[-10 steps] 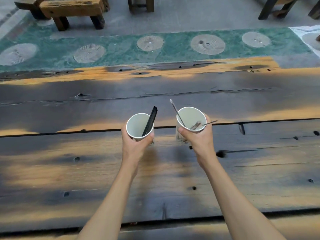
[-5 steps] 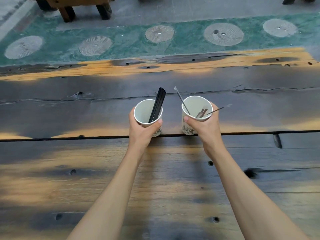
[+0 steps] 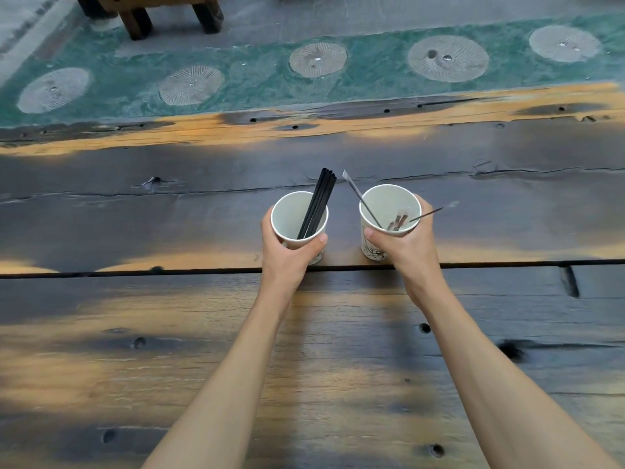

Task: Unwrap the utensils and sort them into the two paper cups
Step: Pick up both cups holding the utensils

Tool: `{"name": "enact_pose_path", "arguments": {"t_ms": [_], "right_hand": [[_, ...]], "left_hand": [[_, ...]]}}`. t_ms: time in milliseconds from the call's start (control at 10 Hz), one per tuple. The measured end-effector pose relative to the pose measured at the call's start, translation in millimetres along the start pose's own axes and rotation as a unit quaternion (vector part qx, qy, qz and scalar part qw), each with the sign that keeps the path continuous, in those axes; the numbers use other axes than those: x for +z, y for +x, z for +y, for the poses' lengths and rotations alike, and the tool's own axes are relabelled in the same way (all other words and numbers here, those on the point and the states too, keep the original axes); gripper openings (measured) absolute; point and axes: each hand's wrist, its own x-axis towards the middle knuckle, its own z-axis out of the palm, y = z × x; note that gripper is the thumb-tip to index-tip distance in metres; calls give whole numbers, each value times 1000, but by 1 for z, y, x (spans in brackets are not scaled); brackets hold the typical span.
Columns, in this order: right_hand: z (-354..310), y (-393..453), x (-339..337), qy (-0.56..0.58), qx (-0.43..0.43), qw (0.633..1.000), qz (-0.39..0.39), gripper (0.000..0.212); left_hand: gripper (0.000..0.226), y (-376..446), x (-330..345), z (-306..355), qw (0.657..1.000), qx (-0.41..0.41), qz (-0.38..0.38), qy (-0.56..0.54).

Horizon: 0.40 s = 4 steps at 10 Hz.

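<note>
while both hands grip them, two white paper cups stand side by side on the dark, weathered wooden plank table [image 3: 169, 214].

the left hand [image 3: 287, 255] wraps around the left white paper cup [image 3: 291, 225], thumb across its near side, and a bundle of thin black sticks [image 3: 318, 201] leans out of it toward the far right. the right hand [image 3: 406, 248] grasps the right white paper cup [image 3: 389, 211] the same way; inside lie short brown pieces [image 3: 396, 222], with two thin clear-wrapped picks [image 3: 360, 198] jutting over the rim, one far-left, one right. the cups stand near each other, apart, just beyond a seam between planks. past the table lies a green floor strip with round grey stone discs [image 3: 448, 57] and a wooden bench [image 3: 162, 8].
</note>
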Motion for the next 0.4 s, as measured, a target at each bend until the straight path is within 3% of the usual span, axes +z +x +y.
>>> {"name": "enact_pose_path", "arguments": {"t_ms": [200, 400], "right_hand": [[7, -2, -3, 2, 8, 1000, -11, 92], [8, -13, -10, -9, 35, 999, -32, 112]], "left_hand": [[85, 1, -1, 2, 1000, 17, -7, 2], [112, -5, -12, 3, 998, -12, 8, 59]]}}
